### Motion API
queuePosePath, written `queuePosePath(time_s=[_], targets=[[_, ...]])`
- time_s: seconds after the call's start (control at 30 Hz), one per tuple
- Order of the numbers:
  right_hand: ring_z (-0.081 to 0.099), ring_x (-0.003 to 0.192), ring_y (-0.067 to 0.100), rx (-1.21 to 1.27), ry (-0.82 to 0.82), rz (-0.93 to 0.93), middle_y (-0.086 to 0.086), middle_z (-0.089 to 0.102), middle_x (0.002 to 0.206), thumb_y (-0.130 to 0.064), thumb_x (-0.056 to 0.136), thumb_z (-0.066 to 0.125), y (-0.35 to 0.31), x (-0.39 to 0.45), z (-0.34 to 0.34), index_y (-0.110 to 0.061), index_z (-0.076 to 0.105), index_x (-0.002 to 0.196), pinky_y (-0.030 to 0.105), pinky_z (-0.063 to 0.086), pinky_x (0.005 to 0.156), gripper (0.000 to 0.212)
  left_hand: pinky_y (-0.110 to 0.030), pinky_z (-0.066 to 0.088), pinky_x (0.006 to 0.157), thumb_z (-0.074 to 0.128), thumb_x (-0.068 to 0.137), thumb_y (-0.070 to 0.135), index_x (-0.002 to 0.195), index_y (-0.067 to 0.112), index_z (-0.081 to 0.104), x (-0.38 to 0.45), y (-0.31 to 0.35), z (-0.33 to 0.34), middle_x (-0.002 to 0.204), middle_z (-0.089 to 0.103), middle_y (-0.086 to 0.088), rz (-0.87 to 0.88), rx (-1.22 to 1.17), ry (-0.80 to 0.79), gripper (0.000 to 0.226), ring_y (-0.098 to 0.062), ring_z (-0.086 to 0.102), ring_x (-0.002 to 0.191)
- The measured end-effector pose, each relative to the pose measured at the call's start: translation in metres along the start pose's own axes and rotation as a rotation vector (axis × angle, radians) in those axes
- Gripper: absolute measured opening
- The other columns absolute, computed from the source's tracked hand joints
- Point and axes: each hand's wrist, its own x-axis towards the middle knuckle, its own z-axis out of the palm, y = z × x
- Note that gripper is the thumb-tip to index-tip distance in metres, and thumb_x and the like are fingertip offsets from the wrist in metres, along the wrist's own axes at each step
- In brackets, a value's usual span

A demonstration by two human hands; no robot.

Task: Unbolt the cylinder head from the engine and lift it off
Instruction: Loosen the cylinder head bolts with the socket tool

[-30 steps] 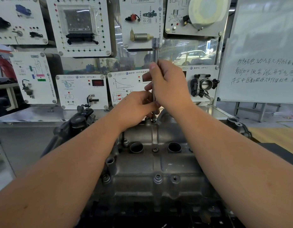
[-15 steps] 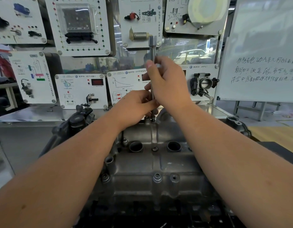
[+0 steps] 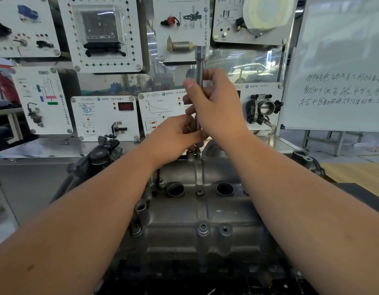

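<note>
The grey cast cylinder head (image 3: 197, 211) lies in front of me, with two round plug wells and several bolts along its middle line. A long steel socket extension (image 3: 199, 60) stands upright over the head's far edge, its lower tip at a bolt (image 3: 197, 155) there. My right hand (image 3: 216, 107) grips the upper shaft, thumb and fingers wrapped round it. My left hand (image 3: 175, 137) pinches the lower shaft just above the head. The tool's tip is partly hidden by my fingers.
A wall of white training panels (image 3: 105, 116) with car parts stands behind the engine. A whiteboard (image 3: 342, 67) with writing stands at the right. A black intake part (image 3: 99, 156) sits at the head's left, and a metal bench (image 3: 35, 145) runs behind.
My right hand's thumb and fingers have shifted slightly round the extension, as in twisting it. The tool stays upright over the same far bolt. My left hand stays low on the shaft.
</note>
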Motion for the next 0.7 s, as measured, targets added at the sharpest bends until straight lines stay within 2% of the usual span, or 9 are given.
queuePosePath(time_s=[0.07,0.1,0.2,0.3,0.4,0.47,0.6,0.7], targets=[[0.070,0.060,0.006,0.003,0.023,-0.019,-0.004,0.074,0.076,-0.031,0.097,0.065,0.0005,-0.0001,-0.0012,-0.025,0.053,0.094,0.023,0.055,0.059,0.014,-0.036,0.054,0.071,0.070,0.095,0.028,0.100,0.006,0.067,0.0002,0.0003,0.0005,0.086,0.075,-0.009,0.010,0.024,0.010,0.023,-0.025,0.072,0.078],[0.070,0.060,0.007,-0.003,0.032,-0.023,-0.004,0.074,0.076,-0.029,0.097,0.065,0.0004,0.0000,-0.0013,-0.025,0.052,0.088,0.024,0.055,0.059,0.016,-0.038,0.051,0.071,0.069,0.094,0.032,0.101,0.005,0.066,0.0001,0.0005,0.0009,0.088,0.075,-0.010,0.007,0.032,0.013,0.029,-0.028,0.072,0.081],[0.070,0.060,0.006,-0.043,0.023,-0.018,-0.005,0.073,0.076,-0.029,0.101,0.058,0.0002,0.0012,0.0000,-0.021,0.060,0.083,0.026,0.053,0.057,0.020,-0.034,0.049,0.064,0.063,0.098,0.037,0.098,0.017,0.068,0.0004,-0.0003,0.0017,0.086,0.075,0.002,-0.036,-0.005,-0.006,0.021,-0.021,0.074,0.083],[0.069,0.059,0.008,-0.024,-0.027,0.011,-0.007,0.072,0.077,-0.031,0.104,0.051,-0.0005,0.0008,0.0014,-0.020,0.065,0.087,0.028,0.051,0.053,0.025,-0.026,0.050,0.061,0.061,0.100,0.033,0.092,0.024,0.068,0.0003,-0.0013,0.0011,0.082,0.076,0.008,-0.045,-0.010,-0.018,0.014,-0.017,0.074,0.082],[0.069,0.059,0.008,0.007,-0.030,-0.001,-0.005,0.073,0.077,-0.033,0.102,0.055,-0.0020,-0.0007,0.0010,-0.031,0.058,0.091,0.024,0.052,0.054,0.012,-0.014,0.047,0.056,0.065,0.098,0.030,0.089,0.022,0.069,0.0006,-0.0014,-0.0004,0.079,0.076,0.006,-0.019,0.015,-0.004,0.012,-0.007,0.071,0.070],[0.070,0.060,0.008,0.025,-0.005,-0.005,-0.002,0.074,0.078,-0.033,0.097,0.064,-0.0017,-0.0016,0.0006,-0.034,0.051,0.091,0.025,0.056,0.058,0.015,-0.015,0.047,0.058,0.069,0.095,0.029,0.090,0.020,0.069,0.0014,-0.0023,-0.0008,0.079,0.076,0.000,-0.006,0.013,0.008,0.011,-0.008,0.070,0.068],[0.069,0.059,0.009,0.000,0.023,-0.006,-0.001,0.073,0.074,-0.026,0.098,0.064,-0.0002,-0.0007,0.0000,-0.026,0.054,0.082,0.023,0.056,0.058,0.019,-0.036,0.052,0.063,0.068,0.092,0.039,0.096,0.016,0.068,0.0006,-0.0024,0.0005,0.081,0.075,-0.003,-0.016,0.008,0.018,0.023,-0.016,0.071,0.071],[0.069,0.061,0.007,-0.016,0.015,0.017,-0.003,0.072,0.076,-0.024,0.102,0.057,-0.0010,-0.0004,-0.0004,-0.027,0.054,0.084,0.017,0.051,0.054,0.018,-0.030,0.050,0.062,0.061,0.099,0.036,0.098,0.024,0.070,0.0008,-0.0021,0.0005,0.083,0.076,0.003,-0.065,-0.041,-0.007,0.016,-0.011,0.071,0.073]])
